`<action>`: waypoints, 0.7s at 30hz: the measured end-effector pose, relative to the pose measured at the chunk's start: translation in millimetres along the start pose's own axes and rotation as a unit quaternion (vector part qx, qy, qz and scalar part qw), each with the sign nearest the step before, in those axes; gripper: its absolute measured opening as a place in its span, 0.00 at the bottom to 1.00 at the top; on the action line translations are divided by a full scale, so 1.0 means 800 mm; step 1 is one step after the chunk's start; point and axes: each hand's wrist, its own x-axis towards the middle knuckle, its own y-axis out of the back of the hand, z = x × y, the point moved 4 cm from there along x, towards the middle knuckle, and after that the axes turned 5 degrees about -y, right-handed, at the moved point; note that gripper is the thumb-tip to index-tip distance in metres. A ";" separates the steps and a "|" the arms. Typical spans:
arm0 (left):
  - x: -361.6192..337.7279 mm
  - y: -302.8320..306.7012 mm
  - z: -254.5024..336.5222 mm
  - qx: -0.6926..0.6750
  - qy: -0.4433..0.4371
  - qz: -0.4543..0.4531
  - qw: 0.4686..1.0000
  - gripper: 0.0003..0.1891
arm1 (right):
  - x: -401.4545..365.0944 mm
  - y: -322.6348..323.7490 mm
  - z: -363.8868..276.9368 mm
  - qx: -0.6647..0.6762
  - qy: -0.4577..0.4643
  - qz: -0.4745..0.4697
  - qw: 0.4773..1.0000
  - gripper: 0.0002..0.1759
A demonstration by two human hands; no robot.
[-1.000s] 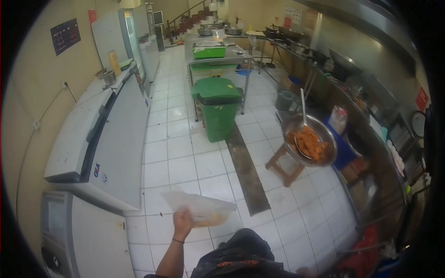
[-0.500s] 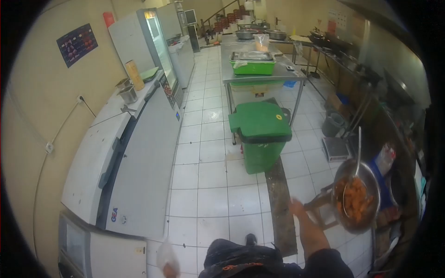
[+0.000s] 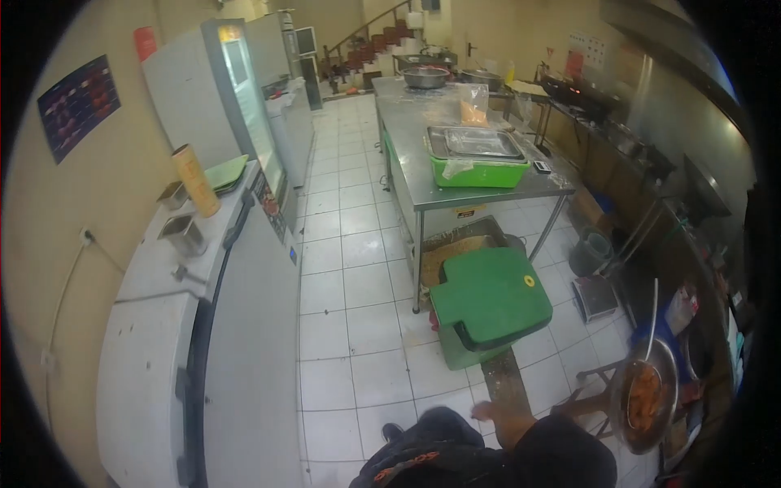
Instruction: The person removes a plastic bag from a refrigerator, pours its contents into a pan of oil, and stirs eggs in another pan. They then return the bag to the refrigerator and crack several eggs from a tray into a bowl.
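My right hand point(image 3: 491, 413) hangs low in front of my dark clothing, its fingers loosely apart and holding nothing, though they are slightly blurred. It is nearest to the green lidded bin point(image 3: 496, 299), without touching it. To the right of my right arm, a metal bowl point(image 3: 672, 382) of orange-brown food pieces, with a long-handled utensil point(image 3: 652, 321) in it, rests on a wooden stool. My left hand is out of view.
A steel table point(image 3: 399, 150) bearing a green tray point(image 3: 480, 174) stands beyond the bin. White chest freezers point(image 3: 252, 358) line the left side. At right are a floor scale point(image 3: 595, 298), a grey bucket point(image 3: 591, 252) and a cooking counter with a wok point(image 3: 578, 96).
The steel table and bin appear closer, and the view has shifted. My left hand and the clear plastic bag at it have left the view. My right hand shows lower in the frame.
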 end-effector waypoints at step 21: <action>0.611 0.498 0.012 0.047 -0.025 0.011 0.999 0.19 | 0.304 0.760 0.110 0.411 0.034 0.288 0.865 0.18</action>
